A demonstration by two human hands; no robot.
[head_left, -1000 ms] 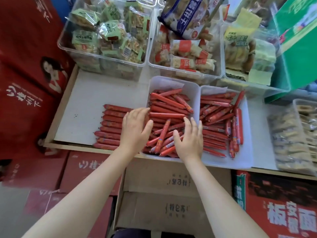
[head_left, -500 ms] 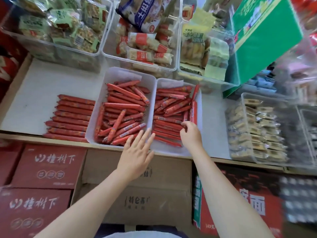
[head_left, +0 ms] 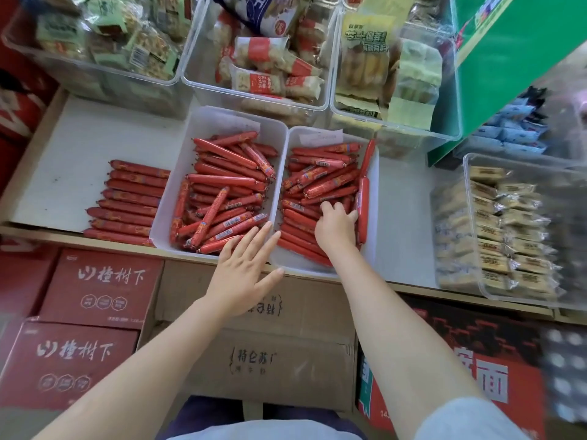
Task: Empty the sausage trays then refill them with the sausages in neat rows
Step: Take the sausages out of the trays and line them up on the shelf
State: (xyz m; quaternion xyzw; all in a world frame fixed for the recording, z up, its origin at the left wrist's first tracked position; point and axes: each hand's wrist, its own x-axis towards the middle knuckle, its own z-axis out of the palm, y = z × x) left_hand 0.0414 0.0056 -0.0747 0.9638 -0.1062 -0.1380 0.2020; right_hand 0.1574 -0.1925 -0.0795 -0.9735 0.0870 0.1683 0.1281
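Observation:
Two white trays stand side by side on the shelf. The left tray [head_left: 187, 160] holds a jumbled heap of red sausages [head_left: 222, 192]. The right tray [head_left: 373, 242] holds more red sausages [head_left: 320, 182], some in rows, some crossed. A neat row of sausages [head_left: 130, 201] lies on the shelf left of the trays. My right hand [head_left: 336, 227] is inside the right tray, its fingers curled around sausages near the tray's right side. My left hand [head_left: 244, 265] hovers with fingers spread over the front rims where the trays meet, holding nothing.
Clear bins of wrapped snacks [head_left: 263, 61] line the back of the shelf. A clear bin of packets [head_left: 495, 236] stands at the right, a green box [head_left: 521, 58] behind it. Cardboard boxes [head_left: 254, 344] and red cartons [head_left: 95, 287] sit below the shelf edge.
My right hand has moved from the left tray into the right tray and closed on sausages there. My left hand has left the row on the shelf and come to the trays' front rims.

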